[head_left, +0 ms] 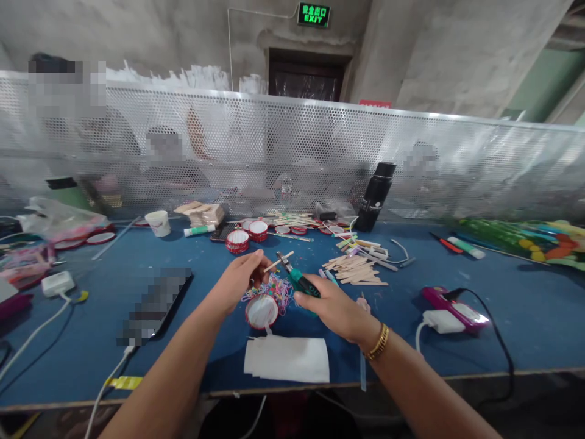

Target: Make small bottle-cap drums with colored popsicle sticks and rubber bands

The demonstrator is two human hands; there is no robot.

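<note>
My left hand (238,279) pinches a thin wooden stick (278,261) that points right, toward the metal jaws of green-handled pliers (295,277). My right hand (336,308) is wrapped round the pliers' handle; a gold bracelet sits on that wrist. Just under both hands lie a tangle of coloured rubber bands (274,288) and a round red-rimmed lid (261,311). A folded white paper (287,359) lies on the blue table (91,353) near the front edge.
A pile of wooden sticks (354,269), more red-rimmed lids (237,239), a glue stick (198,230), a white cup (158,222) and a black bottle (375,196) stand behind. A phone (155,305) lies left, chargers (450,308) right. A perforated metal screen (292,152) separates other people.
</note>
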